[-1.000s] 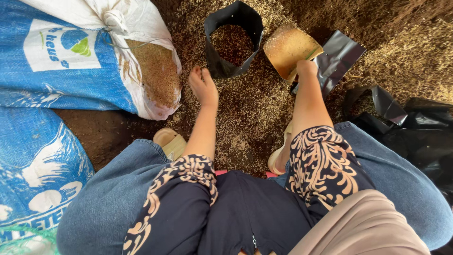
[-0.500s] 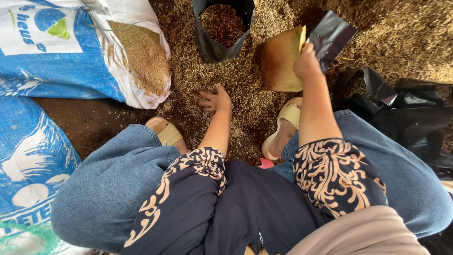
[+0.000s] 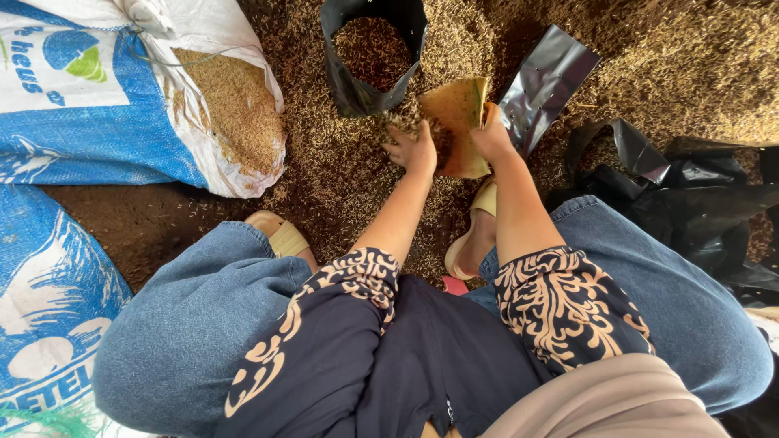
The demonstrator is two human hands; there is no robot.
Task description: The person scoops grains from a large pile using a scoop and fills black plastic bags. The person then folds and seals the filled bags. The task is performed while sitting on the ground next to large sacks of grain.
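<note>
The right hand [image 3: 491, 136] was closed around the edge of a flat, tan scoop [image 3: 456, 122], holding it tilted on its side just above the husk-covered ground [image 3: 357, 170]. The left hand [image 3: 414, 150] was pressed against the scoop's open face with fingers curled over a heap of rice husks [image 3: 406, 123], cupped loosely rather than clamped (how much it actually held could not be told). Both hands met just below and to the right of an upright black plastic grow bag [image 3: 365, 57], its mouth open and partly filled with husks. A flat, empty black bag [image 3: 548, 81] lay just beyond the right hand, with more crumpled black bags [image 3: 698, 195] farther right. At the left, an open blue-and-white woven sack [image 3: 122, 105] lay on its side, husks showing at its mouth. The person sat low, denim-clad knees apart, a tan sandal [image 3: 280, 235] by the left knee.
</note>
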